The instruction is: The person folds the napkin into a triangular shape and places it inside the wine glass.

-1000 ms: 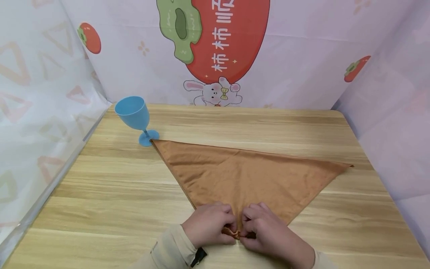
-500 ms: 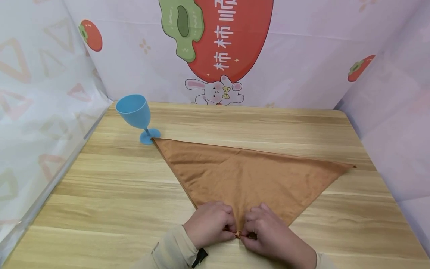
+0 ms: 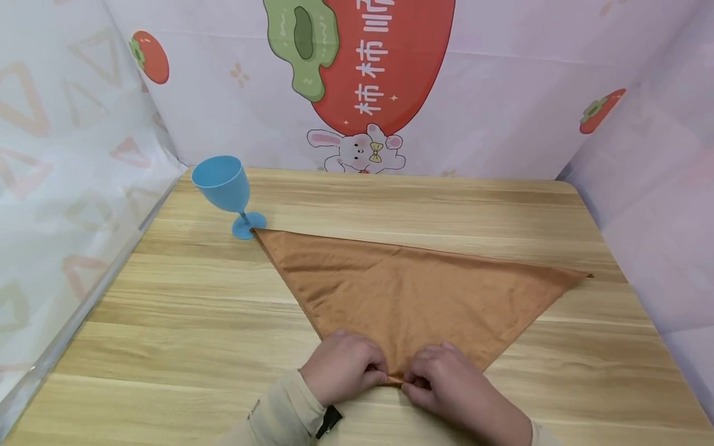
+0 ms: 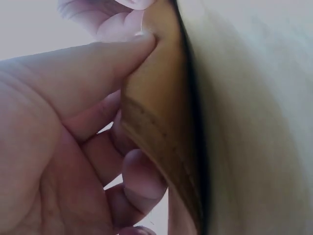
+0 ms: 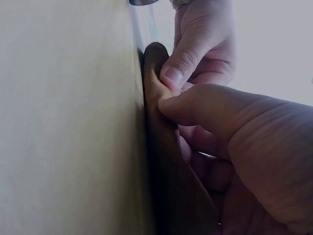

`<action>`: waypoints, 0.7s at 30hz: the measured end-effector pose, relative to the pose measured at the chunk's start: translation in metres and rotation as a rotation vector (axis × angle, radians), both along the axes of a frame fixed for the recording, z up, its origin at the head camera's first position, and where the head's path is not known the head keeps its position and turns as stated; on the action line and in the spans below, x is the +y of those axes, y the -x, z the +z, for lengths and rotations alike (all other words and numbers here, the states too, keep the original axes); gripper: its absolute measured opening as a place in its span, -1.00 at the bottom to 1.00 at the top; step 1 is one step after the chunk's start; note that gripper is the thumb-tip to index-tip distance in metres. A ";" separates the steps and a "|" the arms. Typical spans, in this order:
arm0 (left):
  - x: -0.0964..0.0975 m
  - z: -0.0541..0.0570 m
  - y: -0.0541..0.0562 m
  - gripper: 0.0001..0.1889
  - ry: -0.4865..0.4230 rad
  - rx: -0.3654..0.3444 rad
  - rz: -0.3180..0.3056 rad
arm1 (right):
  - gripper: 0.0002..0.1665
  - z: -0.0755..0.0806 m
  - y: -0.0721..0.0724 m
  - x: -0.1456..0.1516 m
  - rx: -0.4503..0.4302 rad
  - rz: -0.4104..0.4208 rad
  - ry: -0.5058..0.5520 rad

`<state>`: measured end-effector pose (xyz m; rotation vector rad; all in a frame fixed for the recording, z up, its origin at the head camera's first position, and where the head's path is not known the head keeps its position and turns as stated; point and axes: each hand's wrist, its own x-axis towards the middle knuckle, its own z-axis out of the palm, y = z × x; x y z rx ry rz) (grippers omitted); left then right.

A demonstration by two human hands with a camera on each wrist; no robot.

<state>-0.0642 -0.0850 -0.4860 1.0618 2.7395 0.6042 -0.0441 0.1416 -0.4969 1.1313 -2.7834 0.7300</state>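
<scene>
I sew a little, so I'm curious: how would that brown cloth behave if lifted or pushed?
The brown cloth would probably flop, since it is creased and bends where the left hand and right hand pinch it. Its thin edges suggest it is light. Its faint sheen hints it might slide easily on the table.

Cloth [image 3: 413, 303] on table [image 3: 184, 322], goblet [image 3: 227, 193] behind-left

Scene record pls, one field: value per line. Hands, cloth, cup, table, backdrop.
cloth: brown, triangular outline, spread flat, near end held
left hand: pinches cloth's near end
right hand: pinches same end, beside left
cup: blue, stemmed, standing; foot at cloth's left corner, contact unclear
table: wood-grain top
backdrop: pale, printed red fruit and rabbit
</scene>
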 end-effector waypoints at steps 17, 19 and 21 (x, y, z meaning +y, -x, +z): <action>0.001 0.000 0.000 -0.78 -0.020 -0.004 0.036 | -0.76 0.004 0.001 0.005 -0.112 -0.007 0.010; 0.000 0.000 0.000 -0.78 -0.040 0.011 0.024 | -0.78 0.004 0.001 0.005 -0.104 -0.005 0.007; 0.000 0.000 0.001 -0.78 -0.050 0.011 0.015 | -0.81 0.003 0.002 0.006 -0.090 -0.005 0.003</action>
